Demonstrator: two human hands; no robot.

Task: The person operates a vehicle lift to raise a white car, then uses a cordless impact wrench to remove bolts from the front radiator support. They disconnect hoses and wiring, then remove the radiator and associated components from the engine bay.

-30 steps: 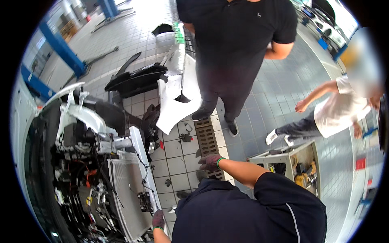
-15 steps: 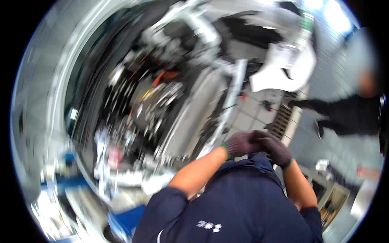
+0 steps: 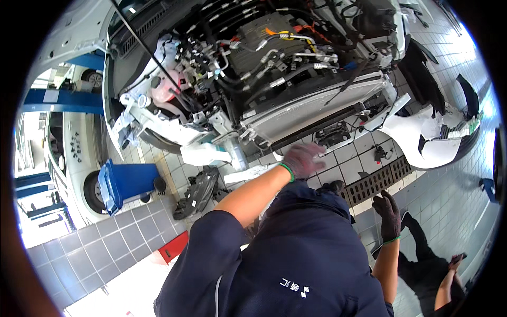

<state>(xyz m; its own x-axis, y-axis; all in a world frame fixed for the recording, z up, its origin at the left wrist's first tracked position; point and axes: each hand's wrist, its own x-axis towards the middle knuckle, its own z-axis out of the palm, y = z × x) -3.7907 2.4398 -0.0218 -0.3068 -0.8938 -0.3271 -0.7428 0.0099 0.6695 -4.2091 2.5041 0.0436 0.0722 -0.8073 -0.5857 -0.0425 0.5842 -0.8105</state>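
My left hand, in a dark maroon knit glove with a green cuff, reaches forward with fingers apart and nothing in it; it is slightly blurred. It is just in front of the radiator of a white car whose front end is stripped. My right hand, gloved alike, hangs lower at my right side, fingers loosely stretched and apart, above the floor beside a drain grate. Behind the radiator lies the exposed engine bay with orange cables and silver pipes. A pinkish fluid tank sits at its left.
A white bumper cover lies on the tiles at right. Car headlight and a blue bin are at left. A red-and-white cabinet stands near me. At lower right another person holds a small dark device.
My hands were together before my waist; now they are apart, the left toward the car and the right out to my side. My view has turned, and the car front appears across the top.
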